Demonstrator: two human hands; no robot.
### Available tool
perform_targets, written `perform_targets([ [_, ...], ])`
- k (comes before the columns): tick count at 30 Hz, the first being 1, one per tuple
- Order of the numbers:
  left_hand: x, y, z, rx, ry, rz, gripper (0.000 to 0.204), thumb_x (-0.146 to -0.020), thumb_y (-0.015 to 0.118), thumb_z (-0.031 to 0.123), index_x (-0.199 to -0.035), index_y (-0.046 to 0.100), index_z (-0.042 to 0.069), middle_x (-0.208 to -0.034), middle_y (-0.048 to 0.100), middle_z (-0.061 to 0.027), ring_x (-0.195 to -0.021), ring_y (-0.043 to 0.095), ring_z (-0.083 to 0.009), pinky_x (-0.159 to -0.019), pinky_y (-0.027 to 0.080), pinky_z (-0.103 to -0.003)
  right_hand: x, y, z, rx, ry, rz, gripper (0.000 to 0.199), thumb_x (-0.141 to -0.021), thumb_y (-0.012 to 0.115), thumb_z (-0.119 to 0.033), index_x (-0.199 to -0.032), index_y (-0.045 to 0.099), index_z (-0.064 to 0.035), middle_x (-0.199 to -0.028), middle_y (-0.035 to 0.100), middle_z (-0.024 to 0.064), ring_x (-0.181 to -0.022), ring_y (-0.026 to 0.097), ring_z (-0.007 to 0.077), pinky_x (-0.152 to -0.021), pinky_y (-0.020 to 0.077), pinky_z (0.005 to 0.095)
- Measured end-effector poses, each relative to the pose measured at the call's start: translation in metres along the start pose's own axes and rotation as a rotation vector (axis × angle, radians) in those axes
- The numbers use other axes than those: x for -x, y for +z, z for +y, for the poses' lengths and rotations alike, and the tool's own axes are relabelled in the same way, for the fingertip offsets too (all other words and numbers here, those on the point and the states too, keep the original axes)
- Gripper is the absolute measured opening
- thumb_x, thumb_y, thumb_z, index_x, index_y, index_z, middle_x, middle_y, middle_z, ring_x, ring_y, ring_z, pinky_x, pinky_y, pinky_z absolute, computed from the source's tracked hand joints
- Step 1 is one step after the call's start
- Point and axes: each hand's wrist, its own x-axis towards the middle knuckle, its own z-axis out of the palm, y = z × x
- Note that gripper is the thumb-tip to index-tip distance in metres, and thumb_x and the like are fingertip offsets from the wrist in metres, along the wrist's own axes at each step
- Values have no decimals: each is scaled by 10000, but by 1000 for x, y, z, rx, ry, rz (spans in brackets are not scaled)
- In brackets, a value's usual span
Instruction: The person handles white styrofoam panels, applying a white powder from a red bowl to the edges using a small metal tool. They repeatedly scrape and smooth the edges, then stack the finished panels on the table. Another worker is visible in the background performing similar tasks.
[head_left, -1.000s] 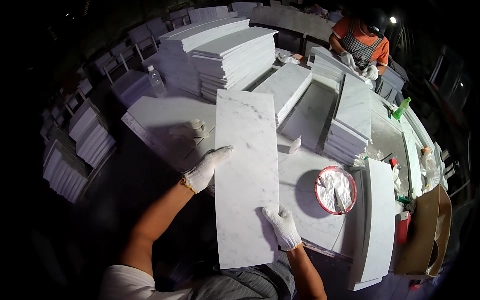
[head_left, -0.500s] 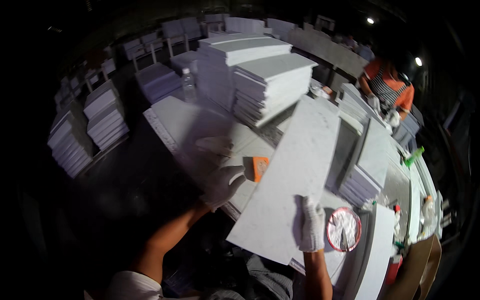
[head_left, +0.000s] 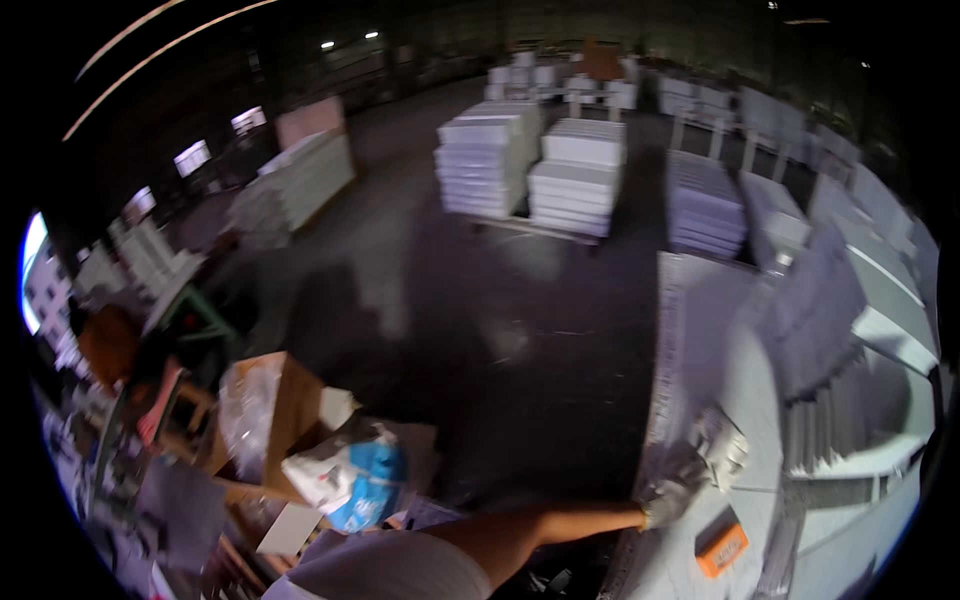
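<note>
My left hand (head_left: 672, 498), in a whitish glove, reaches from the lower edge to the bench at the right. Its fingers are smeared and partly lost against a crumpled white cloth-like thing (head_left: 724, 450); whether they grip it I cannot make out. Close by lies a small orange box-shaped block (head_left: 722, 550) with dark markings on its face. Beneath these is a pale slab (head_left: 745, 500) on the bench. My right hand is out of the picture.
Stacked white slabs (head_left: 880, 290) stand at the bench's right. Pallets of pale slabs (head_left: 575, 175) stand across the dark floor. At lower left are an open cardboard box (head_left: 285, 410) with clear plastic and a blue-and-white bag (head_left: 365, 480).
My view has swung to the left, bringing the floor and boxes in. My right hand, the long slab it was on and the co-worker have left the picture. My left hand is nearer the cloth.
</note>
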Motion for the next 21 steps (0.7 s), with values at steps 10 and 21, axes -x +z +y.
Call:
perform_targets([
  [10,-33,-1,14,53,24,12,444,-847,533,161,-1275,484,55,-1370,473,-108,-1347,366,-262,-1122,293,-371,-102,159,-19,161,-7,-367,454,-976,578,-328,-1247,585,37,-1209,602,105,-1101,539,163,-1010,390,324],
  [21,-61,-10,6,-26,-10,-56,402,-833,558,164,-1219,525,57,-1312,511,-117,-1286,431,-267,-1080,345,-401,-157,200,-2,241,32,-476,417,-973,594,-314,-1219,603,23,-1160,620,89,-1043,557,146,-955,417,299],
])
